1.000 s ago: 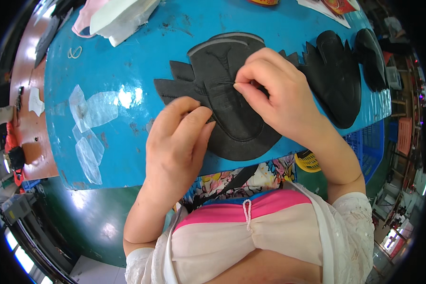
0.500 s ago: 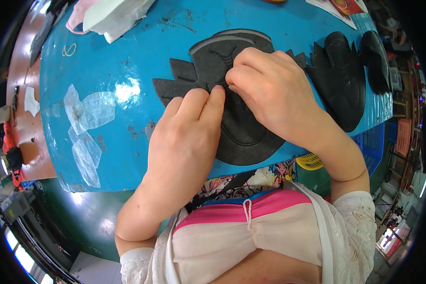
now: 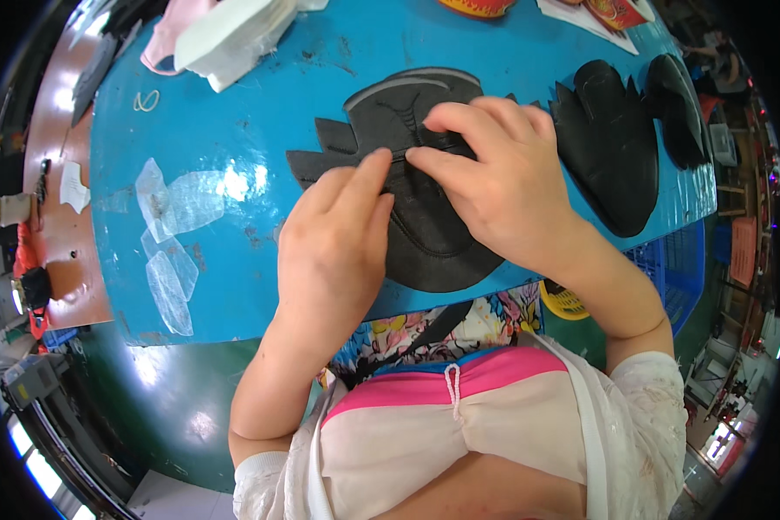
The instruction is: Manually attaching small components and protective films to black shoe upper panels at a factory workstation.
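A black stitched piece (image 3: 438, 270) that looks like a shoe upper lies on the blue table before me, with pointed tabs on its left side and a curved stitch line toward me. My left hand (image 3: 334, 234) rests over its left part, index fingertip near the cross seam in the middle, thumb apart from it. From the right my right hand (image 3: 511, 173) reaches over the piece, thumb tip at the same seam and index finger lifted away from the thumb. Both hands appear open. The piece's right side is partly hidden under my right hand.
More black pieces of similar shape (image 3: 611, 156) lie on the blue table (image 3: 243, 299) to the right. Thin translucent sheets (image 3: 169, 282) and a small loop (image 3: 146, 100) are at the left. A white bundle (image 3: 234, 39) and a red bowl (image 3: 477, 7) stand at the far side.
My fingers have loosened from a close pinch at the middle seam and spread apart. The right index finger has lifted. The view has shifted slightly.
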Tool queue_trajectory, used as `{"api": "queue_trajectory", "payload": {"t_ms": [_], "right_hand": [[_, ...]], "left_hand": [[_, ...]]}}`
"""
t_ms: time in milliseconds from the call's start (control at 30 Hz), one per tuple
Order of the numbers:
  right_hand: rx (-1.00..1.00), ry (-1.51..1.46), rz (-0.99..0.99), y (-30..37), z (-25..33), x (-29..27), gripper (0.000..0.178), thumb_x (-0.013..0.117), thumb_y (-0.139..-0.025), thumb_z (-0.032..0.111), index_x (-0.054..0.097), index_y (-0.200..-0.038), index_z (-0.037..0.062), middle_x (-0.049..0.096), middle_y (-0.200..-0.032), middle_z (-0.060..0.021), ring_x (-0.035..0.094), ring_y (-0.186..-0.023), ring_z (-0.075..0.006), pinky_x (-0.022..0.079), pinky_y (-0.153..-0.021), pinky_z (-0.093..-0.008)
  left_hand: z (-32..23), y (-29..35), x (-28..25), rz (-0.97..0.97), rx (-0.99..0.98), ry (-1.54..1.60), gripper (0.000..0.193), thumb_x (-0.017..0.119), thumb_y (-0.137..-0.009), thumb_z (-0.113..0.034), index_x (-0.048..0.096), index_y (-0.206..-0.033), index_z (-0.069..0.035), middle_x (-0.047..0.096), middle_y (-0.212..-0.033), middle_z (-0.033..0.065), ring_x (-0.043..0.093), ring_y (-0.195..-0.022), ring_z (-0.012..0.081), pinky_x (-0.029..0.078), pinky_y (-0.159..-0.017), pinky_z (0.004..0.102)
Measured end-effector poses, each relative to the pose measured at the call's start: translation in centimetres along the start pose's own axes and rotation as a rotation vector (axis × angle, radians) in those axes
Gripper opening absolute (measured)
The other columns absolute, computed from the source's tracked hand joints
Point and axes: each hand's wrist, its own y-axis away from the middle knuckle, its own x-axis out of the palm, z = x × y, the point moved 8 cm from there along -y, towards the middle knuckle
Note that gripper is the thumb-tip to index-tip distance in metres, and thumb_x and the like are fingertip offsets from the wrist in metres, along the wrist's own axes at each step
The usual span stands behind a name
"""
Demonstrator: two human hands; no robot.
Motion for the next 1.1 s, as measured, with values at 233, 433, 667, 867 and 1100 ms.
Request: {"api": "queue_trajectory", "payload": {"t_ms": [233,433,667,867,1100], "right_hand": [[0.447,-0.887,0.077,3.2,1.6,-1.1,0.013,0.072,-0.076,0.006,0.064,-0.087,0.0056,0.057,-0.089,-0.0062,0.057,-0.072,-0.0168,0.045,-0.059,-0.0277],[0.455,-0.907,0.081,3.6,2.8,-1.8,0.016,0.070,-0.076,0.004,0.061,-0.089,0.0060,0.056,-0.089,-0.0073,0.058,-0.076,-0.0219,0.044,-0.065,-0.0316],[0.312,-0.686,0.043,3.0,3.0,-1.9,0.020,0.072,-0.072,0.002,0.058,-0.086,0.0068,0.056,-0.089,-0.0089,0.058,-0.072,-0.0256,0.045,-0.061,-0.0332],[0.356,-0.828,0.036,2.7,3.0,-1.4,0.022,0.073,-0.070,0.000,0.058,-0.085,0.0064,0.056,-0.089,-0.0091,0.058,-0.069,-0.0253,0.045,-0.059,-0.0336],[0.374,-0.845,0.035,2.6,2.2,-1.1,0.019,0.070,-0.073,-0.003,0.057,-0.085,0.0049,0.055,-0.089,-0.0094,0.057,-0.065,-0.0197,0.046,-0.055,-0.0291]], "left_hand": [[0.8,4.6,0.5,-0.127,-0.441,1.131,0.024,0.071,-0.080,0.004,0.063,-0.102,0.001,0.067,-0.095,0.0062,0.059,-0.083,0.0073,0.048,-0.073,0.0216],[0.1,5.3,0.4,-0.244,-0.300,1.085,0.023,0.071,-0.078,0.007,0.062,-0.099,0.001,0.065,-0.096,0.0094,0.061,-0.085,0.0129,0.049,-0.074,0.0245],[0.0,4.6,0.2,-0.194,-0.175,0.970,0.026,0.073,-0.074,0.009,0.061,-0.095,0.000,0.065,-0.095,0.0118,0.061,-0.088,0.0176,0.049,-0.076,0.0278],[0.4,4.7,-0.2,-0.240,-0.221,1.024,0.026,0.074,-0.073,0.008,0.060,-0.093,-0.001,0.065,-0.093,0.0133,0.062,-0.087,0.0192,0.049,-0.076,0.0285],[0.5,4.1,0.1,-0.198,-0.244,1.021,0.025,0.074,-0.073,0.008,0.059,-0.092,-0.001,0.065,-0.090,0.0122,0.063,-0.083,0.0188,0.050,-0.074,0.0286]]}}
